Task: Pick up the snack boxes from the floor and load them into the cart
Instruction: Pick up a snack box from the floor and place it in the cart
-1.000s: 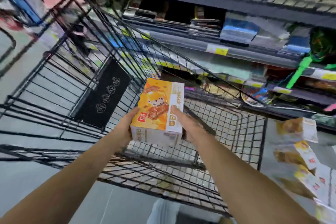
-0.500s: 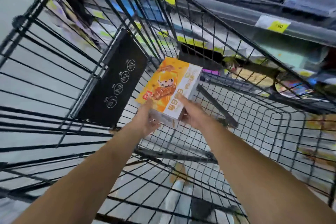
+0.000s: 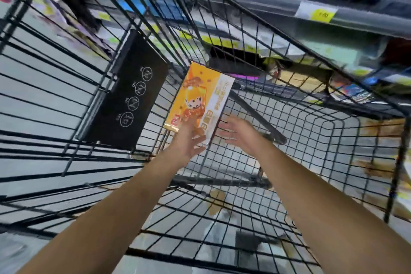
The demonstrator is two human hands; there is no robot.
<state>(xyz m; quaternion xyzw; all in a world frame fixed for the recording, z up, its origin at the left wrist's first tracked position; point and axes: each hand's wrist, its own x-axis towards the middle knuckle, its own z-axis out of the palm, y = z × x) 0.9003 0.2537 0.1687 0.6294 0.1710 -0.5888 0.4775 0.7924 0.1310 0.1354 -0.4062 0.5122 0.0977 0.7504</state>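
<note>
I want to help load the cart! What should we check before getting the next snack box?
1. Snack box inside the cart: ok, it lies by the black sign panel.
2. Left hand empty: ok, fingers straight, over the box's near edge.
3. Right hand empty: ok, open beside the box.
4. Box lying flat on the wire floor: cannot tell, too blurry.
5. Room for more boxes: ok, bare wire floor to the right.
6. More boxes waiting outside: cannot tell, only orange blurs beyond the cart's right wall.
</note>
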